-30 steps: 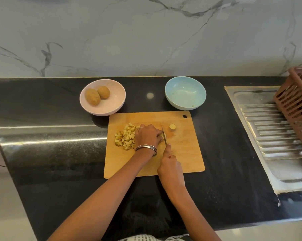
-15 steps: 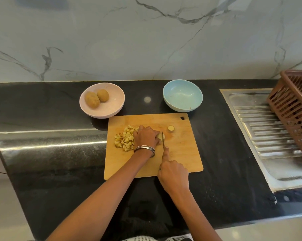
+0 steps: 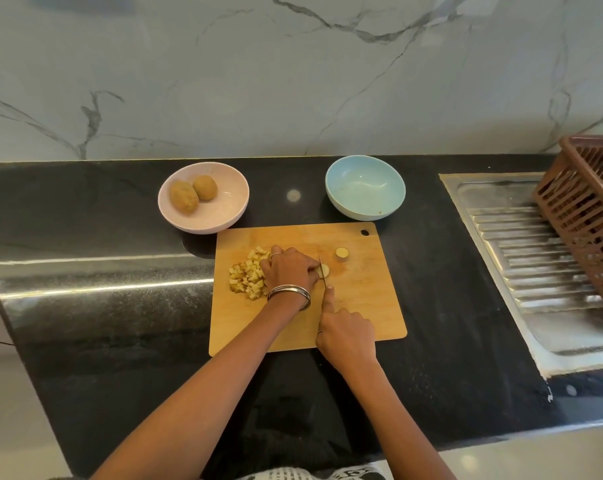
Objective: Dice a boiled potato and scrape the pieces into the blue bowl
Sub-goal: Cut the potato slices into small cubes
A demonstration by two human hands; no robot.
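Crowding mid-board, both hands (image 3: 289, 271) (image 3: 345, 332) leave the cutting board (image 3: 373, 306) edges bare.

Soft, even daylight filled the scene, moderately bright and without hard shadows. The polished black bench (image 3: 85, 306) carried a long white streak of glare along its left side and a small round highlight between the bowls. The wide lens bowed the bench edges and stretched the corners. Detail was slightly soft throughout, softest toward the frame's lower edge.
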